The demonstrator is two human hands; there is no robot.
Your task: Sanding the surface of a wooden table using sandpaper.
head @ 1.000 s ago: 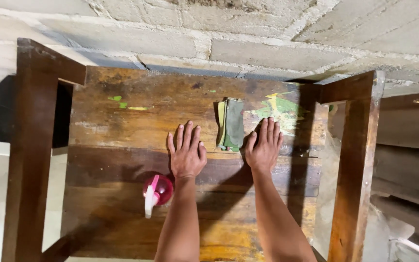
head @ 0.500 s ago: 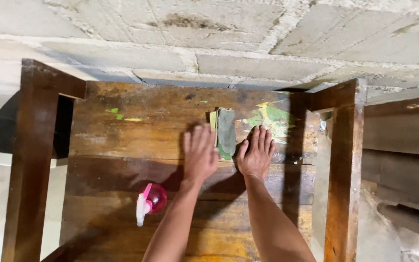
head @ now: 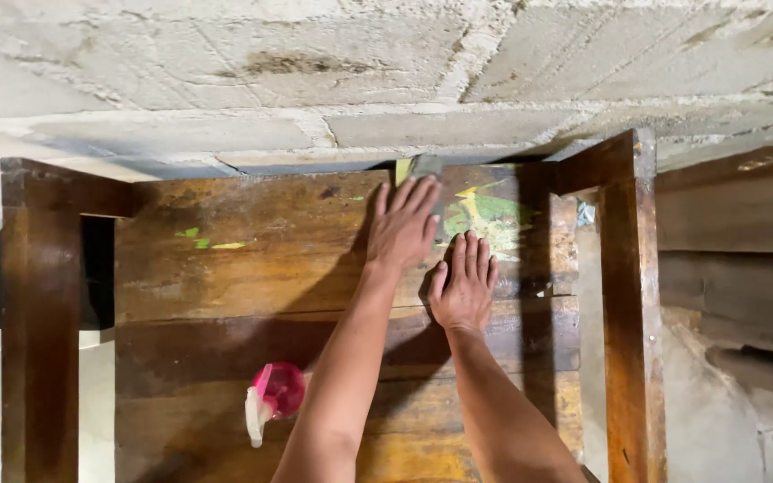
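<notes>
Lower left of centre: one pink spray bottle [head: 272,398] with a white trigger lies on its side on the wooden table top [head: 225,286]; whether it holds any liquid cannot be told. Two bare forearms rise from the bottom edge.

Centre: one right hand [head: 464,284] lies flat, palm down, fingers together and extended, gripping nothing, on the planks just beside the cloth. Above and to its left, one left hand [head: 404,224] is likewise flat and unclenched, pressing down on one folded green-grey cloth [head: 424,170], of which only the far end shows past the fingertips near the table's back edge. Right of the hands are yellow and green paint smears [head: 485,215].

Two dark wooden uprights [head: 39,313] flank the top at frame left and right. Top of frame: one grey block wall [head: 386,72].
</notes>
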